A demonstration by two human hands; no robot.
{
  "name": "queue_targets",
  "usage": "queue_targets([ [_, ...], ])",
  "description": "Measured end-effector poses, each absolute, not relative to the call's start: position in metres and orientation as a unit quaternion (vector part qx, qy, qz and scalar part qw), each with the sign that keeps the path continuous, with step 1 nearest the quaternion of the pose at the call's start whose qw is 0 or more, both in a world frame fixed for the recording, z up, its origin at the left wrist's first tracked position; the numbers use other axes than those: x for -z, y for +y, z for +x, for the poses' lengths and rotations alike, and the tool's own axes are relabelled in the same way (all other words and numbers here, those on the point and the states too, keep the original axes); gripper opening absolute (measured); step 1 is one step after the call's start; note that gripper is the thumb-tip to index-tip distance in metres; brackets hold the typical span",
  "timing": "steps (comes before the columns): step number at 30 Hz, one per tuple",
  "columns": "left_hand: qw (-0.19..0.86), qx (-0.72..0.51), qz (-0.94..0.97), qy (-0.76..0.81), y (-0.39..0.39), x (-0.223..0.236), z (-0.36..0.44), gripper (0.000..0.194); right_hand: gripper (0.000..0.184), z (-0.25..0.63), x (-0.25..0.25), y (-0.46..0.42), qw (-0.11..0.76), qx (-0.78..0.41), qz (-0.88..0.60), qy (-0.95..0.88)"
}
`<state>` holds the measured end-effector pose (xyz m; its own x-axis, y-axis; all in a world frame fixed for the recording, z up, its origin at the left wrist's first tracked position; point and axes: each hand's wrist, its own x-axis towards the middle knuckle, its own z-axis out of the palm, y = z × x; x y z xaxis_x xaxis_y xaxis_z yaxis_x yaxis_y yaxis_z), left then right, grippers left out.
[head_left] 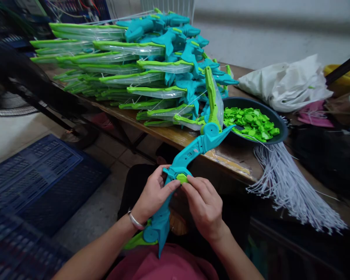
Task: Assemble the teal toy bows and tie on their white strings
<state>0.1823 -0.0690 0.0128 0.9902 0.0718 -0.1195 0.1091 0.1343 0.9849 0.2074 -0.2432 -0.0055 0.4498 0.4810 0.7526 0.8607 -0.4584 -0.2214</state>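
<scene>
I hold a teal toy bow (192,149) with lime-green and clear limbs over my lap, one end by the table edge, the other near my waist. My left hand (153,194) is closed round the bow's middle grip, thumb up against it. My right hand (204,204) pinches a small lime-green piece (182,178) that sits on the grip. Just beyond the bow's upper end stands a dark round bowl (281,130) filled with several loose green pieces (251,122).
A big stack of finished teal and green bows (140,66) covers the wooden table (175,136). A bundle of white strings (291,186) hangs over its front edge. A white bag (286,83) lies behind the bowl. A blue crate (32,175) sits on the floor at left.
</scene>
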Motion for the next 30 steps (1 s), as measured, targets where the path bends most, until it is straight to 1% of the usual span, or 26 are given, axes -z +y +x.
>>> queue_targets([
  [5, 0.718, -0.001, 0.692, 0.077, -0.070, -0.010, 0.183, 0.041, 0.027, 0.204, 0.006, -0.245, 0.257, 0.324, -0.795, -0.443],
  [7, 0.713, -0.001, 0.698, 0.075, -0.070, -0.008, 0.182, 0.041, 0.026, 0.203, 0.004, -0.245, 0.261, 0.314, -0.797, -0.444],
  [8, 0.712, 0.001, 0.698, 0.073, -0.070, -0.007, 0.181, 0.040, 0.026, 0.203, 0.003, -0.245, 0.279, 0.305, -0.802, -0.431],
  [10, 0.709, 0.000, 0.702, 0.068, -0.069, -0.007, 0.179, 0.041, 0.027, 0.205, 0.000, -0.246, 0.352, 0.275, -0.820, -0.358],
  [12, 0.695, -0.013, 0.716, 0.066, -0.069, -0.006, 0.176, 0.041, 0.036, 0.209, -0.003, -0.248, 0.456, 0.194, -0.832, -0.251],
  [14, 0.674, -0.031, 0.736, 0.061, -0.069, -0.007, 0.173, 0.042, 0.040, 0.214, -0.005, -0.248, 0.562, 0.028, -0.804, -0.189],
  [15, 0.663, -0.040, 0.746, 0.055, -0.068, -0.007, 0.171, 0.041, 0.038, 0.215, -0.005, -0.248, 0.607, -0.058, -0.772, -0.178],
  [16, 0.653, -0.047, 0.754, 0.048, -0.068, -0.007, 0.169, 0.040, 0.034, 0.216, -0.006, -0.247, 0.640, -0.124, -0.739, -0.173],
  [17, 0.645, -0.054, 0.762, 0.041, -0.068, -0.007, 0.167, 0.039, 0.031, 0.215, -0.006, -0.245, 0.660, -0.161, -0.714, -0.168],
  [19, 0.632, -0.064, 0.771, 0.034, -0.065, -0.005, 0.163, 0.036, 0.026, 0.211, -0.004, -0.240, 0.670, -0.154, -0.710, -0.151],
  [22, 0.611, -0.073, 0.787, 0.038, -0.059, -0.002, 0.160, 0.034, 0.019, 0.203, 0.003, -0.229, 0.638, -0.104, -0.749, -0.146],
  [25, 0.580, -0.077, 0.810, 0.043, -0.051, 0.001, 0.161, 0.035, 0.016, 0.200, 0.011, -0.220, 0.623, -0.089, -0.764, -0.144],
  [27, 0.579, -0.075, 0.811, 0.043, -0.046, -0.001, 0.164, 0.038, 0.019, 0.204, 0.009, -0.220, 0.618, -0.103, -0.760, -0.172],
  [30, 0.630, -0.073, 0.769, 0.081, -0.036, -0.015, 0.169, 0.048, 0.026, 0.229, -0.014, -0.234, 0.595, -0.112, -0.749, -0.269],
])
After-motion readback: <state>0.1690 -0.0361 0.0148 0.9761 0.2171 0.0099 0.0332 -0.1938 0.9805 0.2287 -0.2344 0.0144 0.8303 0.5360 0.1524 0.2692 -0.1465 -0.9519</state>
